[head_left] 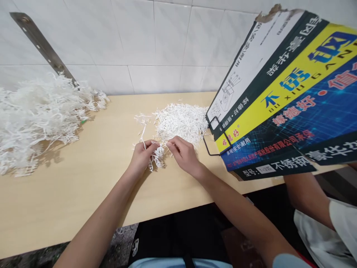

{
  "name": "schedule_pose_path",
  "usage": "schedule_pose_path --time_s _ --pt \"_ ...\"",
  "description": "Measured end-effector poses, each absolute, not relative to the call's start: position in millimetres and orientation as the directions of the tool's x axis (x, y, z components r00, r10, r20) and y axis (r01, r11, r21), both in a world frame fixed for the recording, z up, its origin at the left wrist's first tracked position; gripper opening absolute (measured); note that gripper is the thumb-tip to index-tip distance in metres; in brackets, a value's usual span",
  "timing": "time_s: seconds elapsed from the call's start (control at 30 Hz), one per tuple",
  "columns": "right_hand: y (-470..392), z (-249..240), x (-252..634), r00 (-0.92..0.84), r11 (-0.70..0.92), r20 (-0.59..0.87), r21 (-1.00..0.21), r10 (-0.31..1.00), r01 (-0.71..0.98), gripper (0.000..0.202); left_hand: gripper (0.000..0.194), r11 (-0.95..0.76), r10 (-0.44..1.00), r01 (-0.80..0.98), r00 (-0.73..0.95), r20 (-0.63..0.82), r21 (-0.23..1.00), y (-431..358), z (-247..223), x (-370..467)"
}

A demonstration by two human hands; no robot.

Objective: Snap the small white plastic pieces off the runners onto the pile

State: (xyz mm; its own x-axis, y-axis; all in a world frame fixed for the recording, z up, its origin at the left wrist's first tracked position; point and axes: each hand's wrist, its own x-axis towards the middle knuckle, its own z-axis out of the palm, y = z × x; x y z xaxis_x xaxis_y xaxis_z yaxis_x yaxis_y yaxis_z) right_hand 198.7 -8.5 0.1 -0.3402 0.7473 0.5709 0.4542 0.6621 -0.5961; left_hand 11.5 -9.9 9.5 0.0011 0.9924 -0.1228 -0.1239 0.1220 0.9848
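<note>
My left hand (145, 153) is closed on a white branching plastic sprue (153, 162), whose thin stems stick out above and below the fingers. Close by on its right, my right hand (183, 153) is in a pinch, thumb against forefinger. Whatever lies between those fingertips is too small to make out. Just beyond both hands spreads a heap of small white plastic pieces (181, 121). A few loose white bits (142, 118) are scattered to the left of that heap.
A large tangled pile of white sprues (39, 119) covers the table's left end. On the right, a printed cardboard sheet (279, 100) leans up beside a black wire stand (212, 149). Another person's arm (309, 201) shows behind it. A tiled wall (156, 44) backs the wooden table (92, 197).
</note>
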Motion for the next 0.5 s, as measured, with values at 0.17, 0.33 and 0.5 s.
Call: schedule_pose_path --time_s 0.17,0.33,0.5 --pt "4.7 0.3 201.7 -0.210 0.492 0.453 -0.702 0.867 0.515 0.023 0.027 0.078 0.996 0.005 0.034 -0.078 0.997 -13.2 12.9 17.4" --pt "-0.6 4.8 196.5 -0.300 0.434 0.331 -0.802 0.895 0.409 0.021 0.026 0.045 0.994 0.096 0.095 -0.054 0.994 -12.0 7.8 18.0" --pt "-4.5 8.7 193.4 -0.336 0.443 0.304 -0.741 0.891 0.504 0.035 0.027 -0.006 0.993 0.136 0.119 -0.010 0.991 -12.0 3.5 17.1"
